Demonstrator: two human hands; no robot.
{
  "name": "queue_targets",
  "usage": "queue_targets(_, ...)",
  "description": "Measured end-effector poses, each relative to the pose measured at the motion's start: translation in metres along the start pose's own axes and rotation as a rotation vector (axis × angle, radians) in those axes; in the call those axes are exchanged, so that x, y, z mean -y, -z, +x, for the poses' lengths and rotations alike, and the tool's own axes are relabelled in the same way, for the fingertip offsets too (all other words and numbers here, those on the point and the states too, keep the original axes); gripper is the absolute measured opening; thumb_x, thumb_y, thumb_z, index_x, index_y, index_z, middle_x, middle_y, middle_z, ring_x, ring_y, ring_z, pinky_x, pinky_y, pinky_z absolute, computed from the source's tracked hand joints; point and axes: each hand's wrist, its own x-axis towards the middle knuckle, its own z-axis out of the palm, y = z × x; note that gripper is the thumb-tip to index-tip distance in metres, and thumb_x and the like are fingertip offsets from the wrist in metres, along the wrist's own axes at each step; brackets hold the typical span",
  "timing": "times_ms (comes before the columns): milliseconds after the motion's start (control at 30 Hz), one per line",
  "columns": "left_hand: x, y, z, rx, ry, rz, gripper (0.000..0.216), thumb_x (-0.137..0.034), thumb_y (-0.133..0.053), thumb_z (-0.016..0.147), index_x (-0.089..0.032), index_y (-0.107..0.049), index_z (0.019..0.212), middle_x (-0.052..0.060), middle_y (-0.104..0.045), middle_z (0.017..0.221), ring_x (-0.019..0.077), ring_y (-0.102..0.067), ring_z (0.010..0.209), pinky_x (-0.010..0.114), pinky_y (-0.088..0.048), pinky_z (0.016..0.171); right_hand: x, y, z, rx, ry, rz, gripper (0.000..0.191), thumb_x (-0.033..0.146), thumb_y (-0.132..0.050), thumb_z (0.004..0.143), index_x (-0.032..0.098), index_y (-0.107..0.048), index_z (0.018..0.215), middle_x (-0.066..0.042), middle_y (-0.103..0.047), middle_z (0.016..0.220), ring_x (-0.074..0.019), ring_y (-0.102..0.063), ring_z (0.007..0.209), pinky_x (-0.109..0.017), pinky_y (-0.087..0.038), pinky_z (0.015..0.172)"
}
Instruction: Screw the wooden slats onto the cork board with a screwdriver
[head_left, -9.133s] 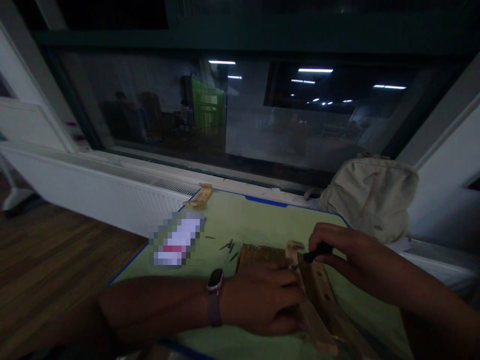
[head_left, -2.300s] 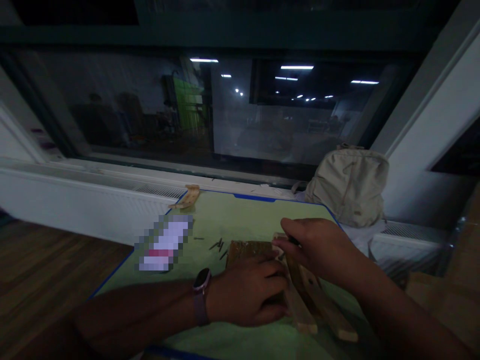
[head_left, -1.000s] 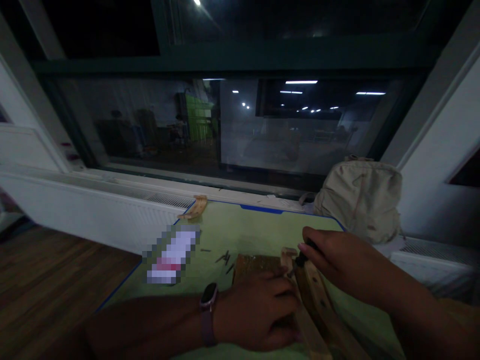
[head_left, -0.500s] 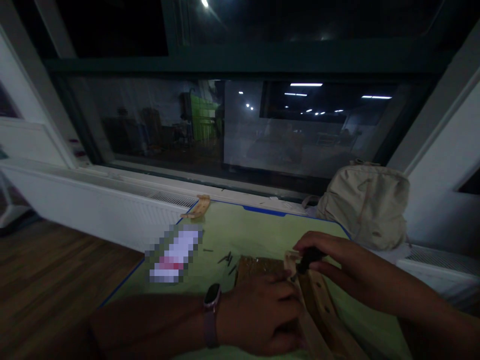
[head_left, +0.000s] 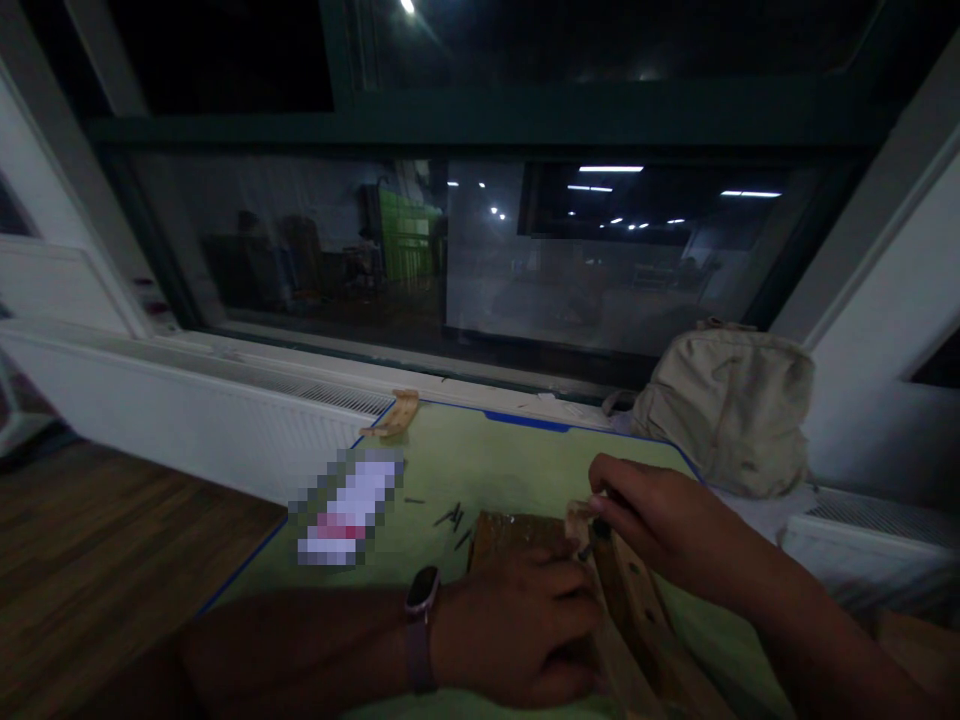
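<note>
My left hand (head_left: pixel 517 635) lies closed over a wooden assembly (head_left: pixel 517 530) on the green table (head_left: pixel 487 465), pressing it down; a watch is on that wrist. My right hand (head_left: pixel 660 520) is closed round a small dark-handled tool (head_left: pixel 598 530), whose tip meets the top of a long wooden slat (head_left: pixel 637 625) beside my left fingers. The tool's tip is mostly hidden by my fingers. Several small dark screws (head_left: pixel 454 518) lie on the table just left of the wood.
A blurred white and pink packet (head_left: pixel 349 505) lies on the table's left part. A small wooden piece (head_left: pixel 394 415) rests at the far left corner. A beige bag (head_left: pixel 727 405) sits at the far right by the window. A white radiator (head_left: pixel 187 400) runs along the left.
My right hand has turned over the tool, its fingers now curled down closer to the slat. My left hand has stayed in place on the wood.
</note>
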Motion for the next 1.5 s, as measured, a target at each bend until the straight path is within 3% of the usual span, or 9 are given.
queue_targets(67, 0.0, 0.0, 0.0, 0.002, -0.002, -0.001, 0.034, -0.044, -0.057, 0.094, -0.015, -0.055, 0.113, 0.007, -0.061, 0.112, 0.0226, -0.059, 0.106, 0.034, -0.046, 0.098, 0.002, 0.006, -0.005, 0.058, 0.019, 0.181, 0.001, 0.02, -0.049, 0.092, 0.021, -0.049, 0.092, -0.003, -0.064, 0.086, -0.0156, -0.059, 0.072, -0.025, -0.042, 0.062)
queue_targets(267, 0.0, 0.0, 0.001, -0.027, -0.02, 0.015, 0.032, -0.044, -0.051, 0.096, -0.015, -0.056, 0.109, 0.008, -0.062, 0.109, 0.0225, -0.059, 0.105, 0.034, -0.045, 0.101, 0.0, 0.017, -0.01, 0.181, 0.107, 0.383, 0.018, 0.006, -0.05, 0.085, 0.022, -0.054, 0.095, -0.003, -0.062, 0.092, -0.0154, -0.058, 0.082, -0.025, -0.045, 0.07)
queue_targets(467, 0.001, 0.0, 0.0, -0.044, -0.03, 0.013, 0.033, -0.045, -0.051, 0.097, -0.014, -0.058, 0.105, 0.009, -0.061, 0.111, 0.0234, -0.058, 0.106, 0.034, -0.047, 0.097, -0.001, 0.011, -0.005, 0.103, 0.035, 0.252, 0.004, 0.019, -0.061, 0.084, 0.02, -0.058, 0.083, -0.001, -0.062, 0.076, -0.0143, -0.057, 0.067, -0.023, -0.04, 0.059)
queue_targets(633, 0.0, 0.001, 0.001, -0.033, -0.029, 0.027, 0.035, -0.046, -0.054, 0.095, -0.014, -0.058, 0.106, 0.008, -0.062, 0.11, 0.023, -0.059, 0.104, 0.034, -0.047, 0.097, -0.003, 0.001, 0.0, 0.035, -0.049, -0.041, 0.03, 0.035, -0.059, 0.086, 0.021, -0.046, 0.064, 0.001, -0.054, 0.058, -0.0134, -0.049, 0.051, -0.025, -0.027, 0.05)
queue_targets(733, 0.0, 0.001, 0.001, -0.043, -0.033, 0.031, 0.034, -0.046, -0.054, 0.095, -0.014, -0.059, 0.105, 0.008, -0.062, 0.109, 0.0225, -0.059, 0.102, 0.033, -0.048, 0.095, -0.003, -0.002, 0.002, -0.006, -0.068, -0.089, 0.028, 0.037, -0.055, 0.09, 0.021, -0.046, 0.069, 0.002, -0.053, 0.059, -0.0137, -0.048, 0.051, -0.025, -0.027, 0.051)
queue_targets(1000, 0.002, -0.002, 0.002, -0.068, -0.056, 0.012, 0.033, -0.044, -0.049, 0.097, -0.013, -0.059, 0.102, 0.009, -0.062, 0.106, 0.0224, -0.06, 0.103, 0.034, -0.048, 0.099, 0.004, 0.02, -0.017, 0.269, 0.051, 0.332, 0.01, 0.015, -0.055, 0.086, 0.023, -0.053, 0.091, 0.0, -0.065, 0.09, -0.0143, -0.062, 0.079, -0.023, -0.046, 0.069)
queue_targets(1200, -0.002, 0.002, 0.0, -0.043, 0.0, -0.007, 0.031, -0.043, -0.057, 0.094, -0.016, -0.057, 0.107, 0.007, -0.061, 0.111, 0.0223, -0.058, 0.108, 0.033, -0.042, 0.105, -0.001, 0.017, -0.007, 0.13, -0.021, 0.14, 0.005, 0.018, -0.062, 0.084, 0.02, -0.06, 0.08, 0.0, -0.067, 0.073, -0.0147, -0.062, 0.066, -0.023, -0.039, 0.058)
queue_targets(1333, -0.003, 0.004, -0.001, -0.044, 0.016, -0.02, 0.032, -0.045, -0.058, 0.092, -0.016, -0.058, 0.106, 0.007, -0.062, 0.111, 0.0236, -0.057, 0.106, 0.035, -0.045, 0.101, -0.001, 0.009, -0.001, 0.056, -0.095, -0.188, 0.028, 0.038, -0.063, 0.086, 0.019, -0.056, 0.066, -0.002, -0.063, 0.059, -0.0164, -0.058, 0.055, -0.025, -0.027, 0.051)
queue_targets(1500, -0.004, 0.004, -0.001, -0.029, 0.016, -0.026, 0.033, -0.045, -0.054, 0.095, -0.016, -0.057, 0.11, 0.006, -0.062, 0.111, 0.0228, -0.059, 0.099, 0.037, -0.049, 0.095, 0.004, 0.006, -0.004, 0.045, -0.052, -0.033, 0.012, 0.029, -0.061, 0.089, 0.019, -0.056, 0.095, -0.003, -0.067, 0.08, -0.0172, -0.061, 0.07, -0.024, -0.035, 0.057)
